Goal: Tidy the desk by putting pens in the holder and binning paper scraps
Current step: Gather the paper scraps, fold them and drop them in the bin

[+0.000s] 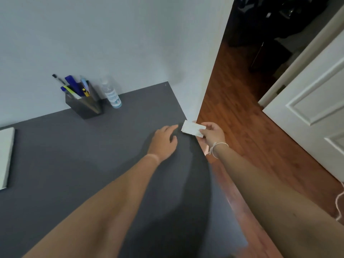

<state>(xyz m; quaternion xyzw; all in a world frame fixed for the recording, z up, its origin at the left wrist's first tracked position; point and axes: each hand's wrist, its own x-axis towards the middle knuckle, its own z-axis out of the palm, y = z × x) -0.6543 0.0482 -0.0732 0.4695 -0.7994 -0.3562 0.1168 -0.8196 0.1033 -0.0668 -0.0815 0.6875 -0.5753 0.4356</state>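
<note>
A white paper scrap (191, 130) is pinched between the thumb and fingers of my right hand (213, 135), just over the right edge of the dark grey desk (78, 164). My left hand (163, 141) rests palm down on the desk beside the scrap, fingers apart, holding nothing. At the back of the desk, against the wall, stands a dark square pen holder (87, 106) with several pens and markers (74, 86) sticking up out of it. No bin is in view.
A clear spray bottle (111, 94) stands right of the holder. A light flat object (6, 155) lies at the desk's left edge. To the right are a white wall corner (210, 71), wooden floor (251, 131) and a white door (316, 108).
</note>
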